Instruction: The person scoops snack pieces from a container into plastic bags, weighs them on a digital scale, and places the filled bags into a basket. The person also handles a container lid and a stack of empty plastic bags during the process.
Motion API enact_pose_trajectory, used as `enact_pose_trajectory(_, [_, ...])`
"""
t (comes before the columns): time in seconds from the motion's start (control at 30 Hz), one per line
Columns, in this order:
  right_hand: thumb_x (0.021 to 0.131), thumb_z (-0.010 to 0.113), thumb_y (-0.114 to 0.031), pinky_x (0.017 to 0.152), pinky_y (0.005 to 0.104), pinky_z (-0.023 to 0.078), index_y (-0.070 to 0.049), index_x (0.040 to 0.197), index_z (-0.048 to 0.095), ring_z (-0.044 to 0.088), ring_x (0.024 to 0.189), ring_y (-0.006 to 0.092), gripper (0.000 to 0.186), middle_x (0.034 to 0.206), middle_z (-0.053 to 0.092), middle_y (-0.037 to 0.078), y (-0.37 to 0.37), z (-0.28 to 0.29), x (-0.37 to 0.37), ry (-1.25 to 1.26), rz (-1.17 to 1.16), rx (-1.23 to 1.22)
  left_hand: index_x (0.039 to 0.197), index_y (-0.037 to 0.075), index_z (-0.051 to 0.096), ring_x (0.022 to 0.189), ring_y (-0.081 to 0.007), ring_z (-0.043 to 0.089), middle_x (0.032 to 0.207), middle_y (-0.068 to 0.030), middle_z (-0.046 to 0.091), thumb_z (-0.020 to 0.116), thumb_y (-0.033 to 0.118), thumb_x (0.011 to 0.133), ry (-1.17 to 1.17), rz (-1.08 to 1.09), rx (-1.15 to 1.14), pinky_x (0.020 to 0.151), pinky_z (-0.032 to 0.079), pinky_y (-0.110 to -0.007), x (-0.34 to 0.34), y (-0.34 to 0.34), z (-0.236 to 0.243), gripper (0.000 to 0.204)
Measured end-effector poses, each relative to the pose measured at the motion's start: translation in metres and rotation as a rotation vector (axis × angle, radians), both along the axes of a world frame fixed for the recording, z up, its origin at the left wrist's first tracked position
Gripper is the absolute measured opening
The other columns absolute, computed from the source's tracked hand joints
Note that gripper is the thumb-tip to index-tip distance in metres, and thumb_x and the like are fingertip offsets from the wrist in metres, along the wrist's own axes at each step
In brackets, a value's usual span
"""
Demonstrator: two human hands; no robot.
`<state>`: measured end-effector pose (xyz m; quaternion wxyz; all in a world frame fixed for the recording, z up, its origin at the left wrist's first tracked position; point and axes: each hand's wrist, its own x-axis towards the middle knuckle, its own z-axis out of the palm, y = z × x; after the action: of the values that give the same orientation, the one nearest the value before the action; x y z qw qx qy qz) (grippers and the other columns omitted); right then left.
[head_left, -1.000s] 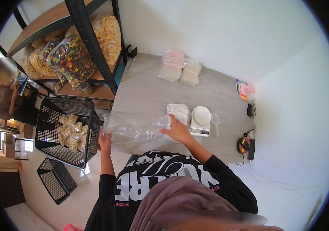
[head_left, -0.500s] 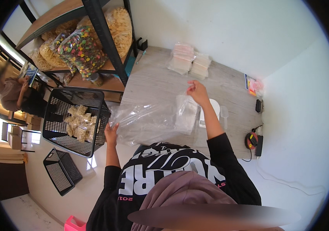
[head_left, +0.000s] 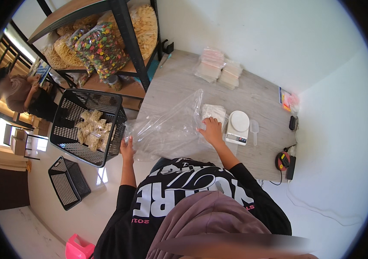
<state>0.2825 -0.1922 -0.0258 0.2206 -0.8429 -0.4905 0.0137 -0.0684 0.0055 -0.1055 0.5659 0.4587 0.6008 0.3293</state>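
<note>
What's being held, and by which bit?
The left hand holds the big clear bag by its left end. I can't tell if the right hand grips it.

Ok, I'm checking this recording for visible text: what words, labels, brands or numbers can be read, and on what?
I won't copy wording, only place it.
Black shirt: large white lettering, legible in part, and small pink characters.
White scale: panel marks too small to read.
Colourful packet: any print too small.
</note>
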Motion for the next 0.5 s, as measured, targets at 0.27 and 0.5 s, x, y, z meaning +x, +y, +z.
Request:
enact_pose_trajectory(0.27, [0.083, 0.063, -0.016, 0.076, 0.0386, 0.047, -0.008, 0.090, 0.068, 0.064, 0.083, 0.0244, 0.012, 0.084, 0.068, 0.009, -0.003, -0.016, 0.060, 0.554, -0.188, 0.256, 0.122, 0.006, 0.049, 0.068, -0.0118, 0.055, 0.097, -0.0073, 0.057, 0.064, 0.024, 0.091, 0.055, -0.030, 0.175, 0.041, 0.045, -0.025, 0.002, -0.006, -0.011, 0.039])
enact_pose_trajectory(0.5, [0.088, 0.055, -0.013, 0.077, 0.0347, 0.047, -0.010, 0.095, 0.069, 0.065, 0.084, 0.0214, 0.017, 0.087, 0.069, 0.008, -0.012, 0.018, 0.093, 0.463, -0.285, 0.226, 0.128, -0.001, 0.042, 0.087, -0.0306, 0.060, 0.108, -0.0201, 0.053, 0.064, 0.023, 0.089, 0.395, -0.241, 0.383, 0.069, 0.051, -0.041, 0.020, -0.029, -0.001, 0.051])
